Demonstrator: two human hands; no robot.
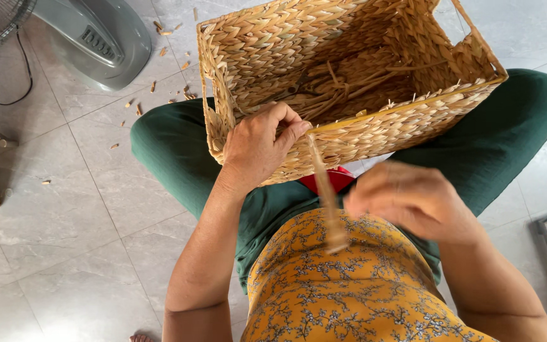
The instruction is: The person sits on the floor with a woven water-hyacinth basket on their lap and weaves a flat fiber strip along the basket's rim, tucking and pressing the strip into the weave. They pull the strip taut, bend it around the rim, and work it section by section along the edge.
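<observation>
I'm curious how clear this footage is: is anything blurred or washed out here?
In the head view, the right hand and the fibre strand are smeared by motion blur; the left hand on the woven basket rim stays sharp; daylight is soft, with mild glare on the floor tiles.

Sleeveless mustard-yellow top [356, 285] printed with fine grey-white branching blossoms, dark green trousers [178, 152] in plain smooth cloth over both legs, a strip of red fabric [330, 180] showing at the waist, bare forearms, left hand [257, 145], right hand [413, 199] motion-blurred, no rings or bracelets visible
</observation>
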